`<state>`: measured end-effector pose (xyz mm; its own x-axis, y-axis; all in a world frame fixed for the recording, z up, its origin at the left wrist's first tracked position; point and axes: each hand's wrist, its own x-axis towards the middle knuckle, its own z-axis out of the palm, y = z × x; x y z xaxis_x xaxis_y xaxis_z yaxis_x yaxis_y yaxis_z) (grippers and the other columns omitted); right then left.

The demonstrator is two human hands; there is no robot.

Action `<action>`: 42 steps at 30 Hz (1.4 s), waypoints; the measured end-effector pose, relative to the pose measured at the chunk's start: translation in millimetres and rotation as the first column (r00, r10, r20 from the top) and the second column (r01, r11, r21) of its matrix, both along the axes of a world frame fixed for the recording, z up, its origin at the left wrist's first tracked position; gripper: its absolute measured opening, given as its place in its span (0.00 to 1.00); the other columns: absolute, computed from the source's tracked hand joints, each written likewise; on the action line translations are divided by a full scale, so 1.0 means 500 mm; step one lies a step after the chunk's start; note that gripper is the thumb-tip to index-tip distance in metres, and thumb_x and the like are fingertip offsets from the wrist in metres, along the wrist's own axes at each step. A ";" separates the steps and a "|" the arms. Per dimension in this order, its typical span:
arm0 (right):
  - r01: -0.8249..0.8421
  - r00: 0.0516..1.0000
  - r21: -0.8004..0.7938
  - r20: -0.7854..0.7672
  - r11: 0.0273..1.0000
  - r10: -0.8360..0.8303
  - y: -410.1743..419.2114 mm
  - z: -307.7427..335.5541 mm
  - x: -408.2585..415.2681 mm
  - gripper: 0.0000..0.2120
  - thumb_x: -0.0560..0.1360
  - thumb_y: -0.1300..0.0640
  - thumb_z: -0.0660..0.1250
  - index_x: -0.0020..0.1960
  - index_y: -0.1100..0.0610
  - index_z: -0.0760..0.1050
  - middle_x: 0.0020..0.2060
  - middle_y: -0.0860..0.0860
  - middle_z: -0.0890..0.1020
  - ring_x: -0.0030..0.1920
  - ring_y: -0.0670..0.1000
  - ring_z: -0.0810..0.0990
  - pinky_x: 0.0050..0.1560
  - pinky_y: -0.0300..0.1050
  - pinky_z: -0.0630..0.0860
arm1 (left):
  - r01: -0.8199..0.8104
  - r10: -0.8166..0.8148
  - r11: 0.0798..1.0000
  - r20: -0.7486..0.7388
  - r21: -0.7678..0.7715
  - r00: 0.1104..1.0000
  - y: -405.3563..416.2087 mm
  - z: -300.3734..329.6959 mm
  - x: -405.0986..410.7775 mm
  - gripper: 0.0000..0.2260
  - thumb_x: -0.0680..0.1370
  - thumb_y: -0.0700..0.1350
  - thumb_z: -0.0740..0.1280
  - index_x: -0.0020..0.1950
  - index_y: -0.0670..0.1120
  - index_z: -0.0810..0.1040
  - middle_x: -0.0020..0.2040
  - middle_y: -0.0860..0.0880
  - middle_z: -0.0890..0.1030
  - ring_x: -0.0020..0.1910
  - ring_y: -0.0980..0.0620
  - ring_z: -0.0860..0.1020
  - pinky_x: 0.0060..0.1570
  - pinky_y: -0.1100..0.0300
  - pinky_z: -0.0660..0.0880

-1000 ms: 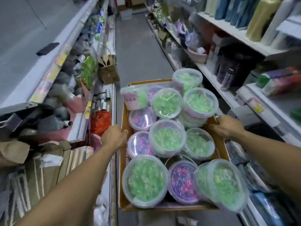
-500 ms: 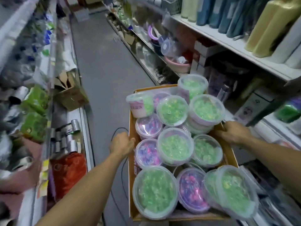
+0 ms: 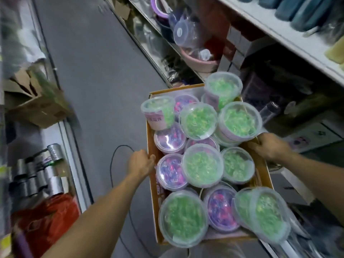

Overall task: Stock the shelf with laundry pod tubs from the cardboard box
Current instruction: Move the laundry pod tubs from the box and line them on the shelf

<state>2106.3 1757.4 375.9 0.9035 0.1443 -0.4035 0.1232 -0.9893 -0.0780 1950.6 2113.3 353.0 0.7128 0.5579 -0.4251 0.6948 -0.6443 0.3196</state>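
on your far left, silver rolls (image 3: 43, 170) and a red mesh bundle (image 3: 46, 222) sat on the low shelf (image 3: 68, 151), with an open brown carton (image 3: 37, 101) farther up. a black cable (image 3: 111, 164) looped over the grey floor (image 3: 96, 71). your left hand (image 3: 140, 162) gripped the left wall of the cardboard box (image 3: 151, 175), fingers curled over its rim, thumb tip against the edge. the box was held up in the aisle, packed with clear laundry pod tubs, most with green pods, some purple and pink. just beyond your left fingers stood a tilted green tub (image 3: 158, 111) with a pink label whose characters were too blurred to read. a purple tub (image 3: 170, 171) lay right beside that hand, inside the wall. your right hand (image 3: 270, 146) clasped the right wall, fingers wrapped on the rim, touching the stacked green tub (image 3: 240, 121). further right, a white shelf (image 3: 290, 40) carried blue bottles (image 3: 305, 10), with a pink basin (image 3: 199, 61) beneath it.
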 end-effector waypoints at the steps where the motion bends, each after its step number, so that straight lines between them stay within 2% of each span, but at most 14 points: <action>1: -0.012 1.000 -0.003 -0.002 1.000 0.012 0.003 -0.006 0.022 0.20 0.75 0.39 0.58 0.45 0.55 0.76 0.42 0.56 0.81 0.40 0.56 0.79 0.43 0.52 0.79 | -0.015 0.015 1.000 -0.008 -0.019 1.000 -0.006 -0.016 0.014 0.14 0.77 0.48 0.64 0.34 0.42 0.72 0.38 0.42 0.80 0.35 0.44 0.76 0.36 0.56 0.70; 5: -0.108 0.994 -0.081 -0.017 0.991 0.107 0.012 -0.039 0.116 0.18 0.77 0.41 0.58 0.47 0.55 0.75 0.44 0.57 0.80 0.42 0.57 0.77 0.39 0.46 0.71 | -0.145 0.141 0.982 -0.042 -0.125 0.989 -0.039 -0.085 0.052 0.15 0.78 0.49 0.63 0.40 0.38 0.76 0.39 0.42 0.82 0.37 0.43 0.81 0.43 0.50 0.80; 8: -0.160 0.987 -0.107 -0.028 0.981 0.158 0.004 -0.087 0.194 0.20 0.76 0.40 0.59 0.52 0.57 0.75 0.50 0.58 0.80 0.49 0.60 0.79 0.42 0.49 0.72 | -0.214 0.204 0.963 -0.080 -0.162 0.976 -0.074 -0.134 0.075 0.15 0.77 0.50 0.63 0.38 0.40 0.79 0.37 0.40 0.82 0.36 0.41 0.82 0.41 0.49 0.81; 12: -0.232 0.972 -0.108 -0.044 0.967 0.229 -0.014 -0.151 0.288 0.19 0.76 0.43 0.60 0.53 0.57 0.76 0.51 0.59 0.81 0.50 0.61 0.79 0.43 0.49 0.74 | -0.253 0.244 0.959 -0.078 -0.126 0.967 -0.132 -0.178 0.115 0.17 0.77 0.52 0.64 0.38 0.39 0.79 0.38 0.38 0.83 0.38 0.39 0.82 0.41 0.48 0.81; 17: -0.268 0.963 -0.075 -0.047 0.961 0.265 -0.047 -0.220 0.366 0.18 0.76 0.42 0.60 0.52 0.55 0.77 0.51 0.60 0.81 0.49 0.62 0.79 0.43 0.50 0.75 | -0.259 0.255 0.952 -0.048 -0.161 0.966 -0.202 -0.225 0.139 0.21 0.76 0.56 0.62 0.38 0.39 0.79 0.37 0.39 0.83 0.37 0.39 0.82 0.40 0.47 0.81; 21: -0.275 0.961 -0.032 -0.034 0.961 0.274 -0.065 -0.252 0.395 0.17 0.76 0.45 0.61 0.53 0.57 0.78 0.51 0.62 0.81 0.48 0.63 0.79 0.41 0.50 0.74 | -0.297 0.290 0.950 -0.078 -0.094 0.954 -0.240 -0.222 0.160 0.19 0.78 0.53 0.62 0.40 0.38 0.79 0.39 0.40 0.83 0.39 0.40 0.81 0.43 0.49 0.79; 25: -0.263 0.964 -0.009 -0.035 0.965 0.263 -0.069 -0.260 0.398 0.18 0.76 0.43 0.60 0.55 0.55 0.76 0.53 0.60 0.81 0.50 0.63 0.79 0.42 0.50 0.75 | -0.316 0.309 0.948 -0.115 -0.043 0.944 -0.245 -0.217 0.176 0.18 0.78 0.52 0.62 0.39 0.39 0.80 0.38 0.40 0.83 0.38 0.41 0.81 0.44 0.50 0.80; 30: -0.176 0.973 -0.016 -0.152 0.984 0.171 -0.069 -0.261 0.394 0.21 0.74 0.39 0.58 0.57 0.51 0.75 0.54 0.57 0.80 0.51 0.61 0.79 0.48 0.52 0.77 | -0.349 0.333 0.933 -0.156 -0.090 0.930 -0.244 -0.223 0.180 0.16 0.78 0.52 0.63 0.41 0.40 0.79 0.39 0.42 0.83 0.37 0.42 0.82 0.43 0.48 0.81; 32: -0.104 0.971 0.013 -0.215 0.995 0.104 -0.066 -0.242 0.386 0.21 0.74 0.39 0.57 0.49 0.56 0.76 0.47 0.58 0.80 0.45 0.60 0.79 0.46 0.50 0.77 | -0.374 0.343 0.914 -0.193 -0.155 0.919 -0.241 -0.214 0.189 0.14 0.78 0.50 0.63 0.44 0.40 0.78 0.39 0.41 0.83 0.36 0.43 0.83 0.43 0.48 0.82; 34: -0.031 0.968 0.052 -0.248 0.998 0.043 -0.065 -0.215 0.368 0.18 0.76 0.46 0.59 0.38 0.60 0.71 0.39 0.59 0.76 0.40 0.58 0.76 0.41 0.46 0.73 | -0.421 0.359 0.867 -0.250 -0.267 0.899 -0.241 -0.201 0.197 0.10 0.78 0.47 0.64 0.46 0.40 0.76 0.41 0.42 0.82 0.37 0.43 0.83 0.44 0.49 0.82; 38: 0.142 0.963 0.160 -0.250 0.977 -0.099 -0.074 -0.181 0.328 0.14 0.75 0.55 0.62 0.33 0.60 0.67 0.40 0.60 0.73 0.41 0.56 0.72 0.40 0.45 0.67 | -0.458 0.358 0.768 -0.292 -0.448 0.887 -0.245 -0.168 0.195 0.11 0.77 0.47 0.66 0.54 0.41 0.76 0.49 0.40 0.82 0.45 0.42 0.81 0.41 0.52 0.80; 39: 0.170 0.961 0.179 -0.249 0.969 -0.123 -0.077 -0.168 0.311 0.11 0.74 0.55 0.62 0.36 0.61 0.69 0.43 0.61 0.74 0.44 0.56 0.73 0.41 0.45 0.68 | -0.443 0.339 0.767 -0.293 -0.464 0.894 -0.247 -0.159 0.190 0.12 0.77 0.47 0.66 0.55 0.41 0.75 0.50 0.40 0.81 0.46 0.42 0.81 0.40 0.53 0.79; 40: 0.195 0.955 0.189 -0.259 0.963 -0.142 -0.078 -0.156 0.296 0.10 0.74 0.54 0.63 0.44 0.62 0.73 0.49 0.62 0.76 0.49 0.57 0.75 0.45 0.45 0.70 | -0.427 0.320 0.771 -0.291 -0.473 0.901 -0.250 -0.153 0.187 0.12 0.78 0.48 0.65 0.57 0.41 0.75 0.51 0.40 0.81 0.47 0.42 0.80 0.40 0.53 0.78; 42: 0.225 0.956 0.232 -0.243 0.946 -0.168 -0.076 -0.134 0.273 0.21 0.75 0.52 0.64 0.65 0.62 0.70 0.65 0.61 0.73 0.63 0.59 0.73 0.60 0.47 0.71 | -0.437 0.332 0.751 -0.289 -0.495 0.898 -0.255 -0.153 0.183 0.14 0.78 0.47 0.65 0.59 0.40 0.74 0.52 0.39 0.80 0.48 0.41 0.80 0.39 0.54 0.77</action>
